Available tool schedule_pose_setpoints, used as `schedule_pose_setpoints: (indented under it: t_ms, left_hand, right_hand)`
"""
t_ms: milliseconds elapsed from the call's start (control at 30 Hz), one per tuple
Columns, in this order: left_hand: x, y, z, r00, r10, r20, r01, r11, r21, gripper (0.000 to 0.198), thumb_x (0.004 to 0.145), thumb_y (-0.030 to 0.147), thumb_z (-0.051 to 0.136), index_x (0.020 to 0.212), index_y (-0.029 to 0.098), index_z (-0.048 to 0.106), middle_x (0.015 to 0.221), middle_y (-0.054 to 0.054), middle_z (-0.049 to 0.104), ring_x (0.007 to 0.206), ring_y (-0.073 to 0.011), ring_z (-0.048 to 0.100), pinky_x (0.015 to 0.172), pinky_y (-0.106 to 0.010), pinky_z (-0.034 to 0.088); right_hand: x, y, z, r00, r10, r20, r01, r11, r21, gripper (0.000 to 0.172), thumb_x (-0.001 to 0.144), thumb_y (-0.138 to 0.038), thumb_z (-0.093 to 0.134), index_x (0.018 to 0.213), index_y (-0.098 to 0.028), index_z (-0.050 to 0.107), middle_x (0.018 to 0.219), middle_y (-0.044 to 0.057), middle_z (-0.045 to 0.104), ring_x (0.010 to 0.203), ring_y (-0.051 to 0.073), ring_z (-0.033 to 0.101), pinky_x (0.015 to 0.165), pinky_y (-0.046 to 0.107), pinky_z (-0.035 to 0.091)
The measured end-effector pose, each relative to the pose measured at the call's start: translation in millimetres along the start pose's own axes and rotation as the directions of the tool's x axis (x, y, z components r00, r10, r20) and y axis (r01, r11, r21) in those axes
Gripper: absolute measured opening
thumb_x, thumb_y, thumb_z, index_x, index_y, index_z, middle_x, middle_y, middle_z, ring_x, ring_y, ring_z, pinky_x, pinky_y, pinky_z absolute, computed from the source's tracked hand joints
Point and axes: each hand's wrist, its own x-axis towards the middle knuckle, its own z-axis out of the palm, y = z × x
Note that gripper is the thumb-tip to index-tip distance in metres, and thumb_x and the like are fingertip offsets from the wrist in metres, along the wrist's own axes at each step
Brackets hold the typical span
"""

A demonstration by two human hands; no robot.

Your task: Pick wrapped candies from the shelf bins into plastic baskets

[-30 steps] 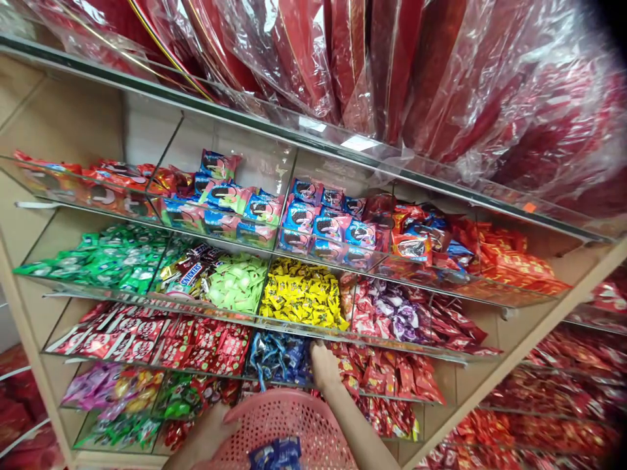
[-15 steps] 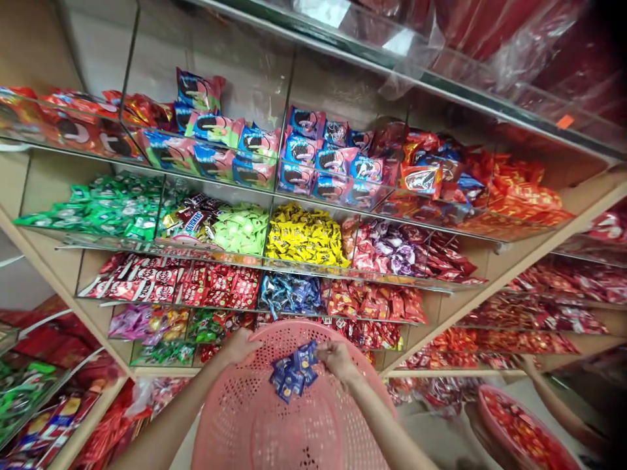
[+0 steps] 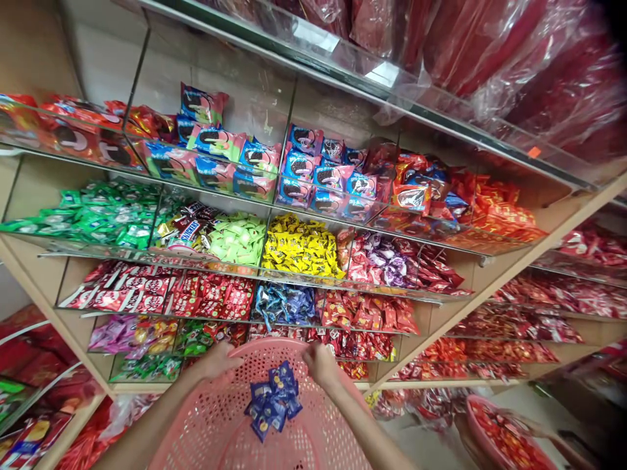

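Note:
A pink perforated basket [image 3: 235,424] is held up in front of the candy shelves. My left hand [image 3: 219,360] grips its far rim on the left. My right hand [image 3: 321,363] sits on the far rim on the right, fingers curled over the edge. A small heap of blue-wrapped candies [image 3: 274,399] lies loose inside the basket, below and between the two hands. Just above the basket is the shelf bin of the same blue candies [image 3: 285,303].
Glass-fronted shelves [image 3: 274,277] hold bins of yellow candies [image 3: 300,245], green, red and purple sweets and cookie packs. Red wrapped goods [image 3: 539,72] hang overhead. At the lower right, a second pink basket [image 3: 504,434] holds red candies.
My right hand drew back from the blue candy bin with a handful, let it go into the basket, and now sits on the rim. The view tilted down, then up slightly.

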Motion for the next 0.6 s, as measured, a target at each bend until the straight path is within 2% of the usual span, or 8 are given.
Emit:
schedule_pose_setpoints:
  t_ms: [67, 133, 200, 267, 433, 500, 600]
  left_hand:
    - [-2, -3, -2.6, 1.0, 0.013, -0.003, -0.013, 1.0, -0.007, 0.035, 0.057, 0.051, 0.05, 0.052, 0.016, 0.046, 0.047, 0.007, 0.033, 0.048, -0.0077, 0.031, 0.045, -0.02, 0.022]
    - [-6, -3, -4.4, 1.0, 0.02, -0.003, -0.02, 0.999, -0.039, 0.037, 0.057, 0.053, 0.049, 0.052, 0.017, 0.045, 0.048, 0.007, 0.033, 0.049, -0.0075, 0.03, 0.046, -0.02, 0.022]
    - [-11, -2, -5.6, 1.0, 0.016, -0.007, -0.016, 0.998, -0.061, 0.039, 0.056, 0.055, 0.049, 0.051, 0.017, 0.042, 0.048, 0.007, 0.031, 0.049, -0.0073, 0.029, 0.046, -0.02, 0.022]
    - [-15, -2, -6.3, 1.0, -0.002, -0.023, 0.0, 0.998, -0.056, 0.04, 0.055, 0.056, 0.05, 0.049, 0.018, 0.039, 0.046, 0.007, 0.029, 0.048, -0.0071, 0.028, 0.045, -0.02, 0.021]
    - [-15, -4, -5.3, 0.997, -0.024, -0.069, 0.023, 1.0, -0.017, 0.035, 0.056, 0.051, 0.048, 0.047, 0.019, 0.037, 0.046, 0.007, 0.027, 0.047, -0.0073, 0.027, 0.045, -0.021, 0.019]
    - [-14, -4, -3.8, 0.997, -0.024, -0.077, 0.024, 1.0, -0.001, 0.033, 0.058, 0.049, 0.047, 0.049, 0.018, 0.04, 0.046, 0.007, 0.029, 0.047, -0.0076, 0.028, 0.044, -0.02, 0.019]
    - [-10, -4, -1.3, 0.996, -0.017, -0.09, 0.02, 0.999, 0.027, 0.03, 0.06, 0.046, 0.047, 0.051, 0.017, 0.044, 0.047, 0.007, 0.03, 0.047, -0.0074, 0.029, 0.045, -0.02, 0.019]
  right_hand:
    - [16, -24, -19, 0.984, -0.177, 0.002, 0.174, 0.965, -0.196, 0.004, 0.073, -0.019, 0.052, 0.075, -0.018, 0.056, 0.071, 0.003, 0.059, 0.073, 0.016, 0.056, 0.066, 0.024, 0.037]
    - [35, -51, -30, 0.949, -0.315, 0.027, 0.299, 0.867, -0.399, 0.02, 0.075, -0.017, 0.05, 0.094, -0.02, 0.055, 0.091, 0.006, 0.06, 0.084, 0.017, 0.056, 0.07, 0.024, 0.038]
    - [55, -73, -33, 0.94, -0.342, 0.022, 0.307, 0.813, -0.495, 0.03, 0.075, -0.015, 0.048, 0.105, -0.019, 0.051, 0.105, 0.009, 0.057, 0.092, 0.018, 0.056, 0.073, 0.025, 0.038]
    - [72, -86, -28, 0.951, -0.308, -0.018, 0.256, 0.819, -0.513, 0.033, 0.076, -0.014, 0.047, 0.109, -0.016, 0.049, 0.109, 0.012, 0.055, 0.096, 0.02, 0.055, 0.076, 0.026, 0.039]
    - [89, -87, -15, 0.961, -0.265, -0.082, 0.186, 0.835, -0.518, 0.031, 0.078, -0.014, 0.043, 0.107, -0.014, 0.05, 0.104, 0.015, 0.057, 0.093, 0.023, 0.058, 0.076, 0.03, 0.041]
    - [83, -83, -13, 0.955, -0.281, -0.098, 0.194, 0.836, -0.513, 0.032, 0.079, -0.014, 0.04, 0.111, -0.014, 0.048, 0.111, 0.015, 0.053, 0.094, 0.022, 0.057, 0.078, 0.03, 0.041]
    - [65, -77, -7, 0.919, -0.37, -0.134, 0.279, 0.854, -0.438, 0.035, 0.081, -0.015, 0.036, 0.115, -0.017, 0.043, 0.116, 0.012, 0.047, 0.096, 0.02, 0.055, 0.081, 0.029, 0.041]
